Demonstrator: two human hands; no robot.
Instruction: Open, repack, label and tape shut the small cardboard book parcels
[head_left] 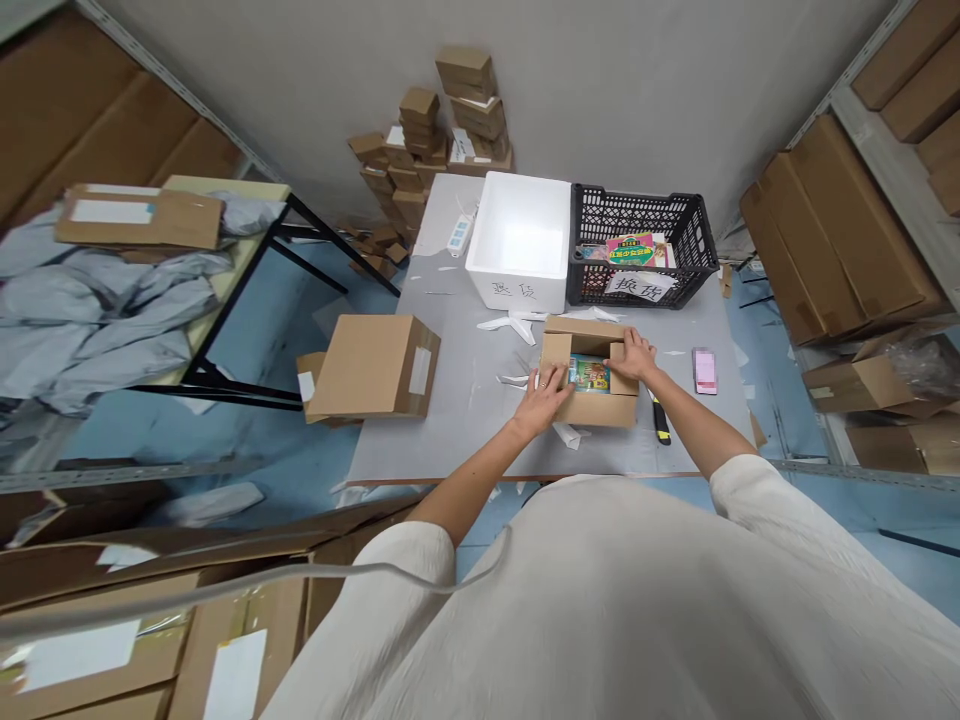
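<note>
The open brown cardboard box (596, 410) sits near the front edge of the grey counter (472, 420), with a colourful printed thing (589, 374) inside. My left hand (538, 405) rests on the box's left flap (556, 350), fingers (553, 377) a bit apart. My right hand (634, 358) touches the right flap (622, 384); I can't tell if its fingers pinch it.
</note>
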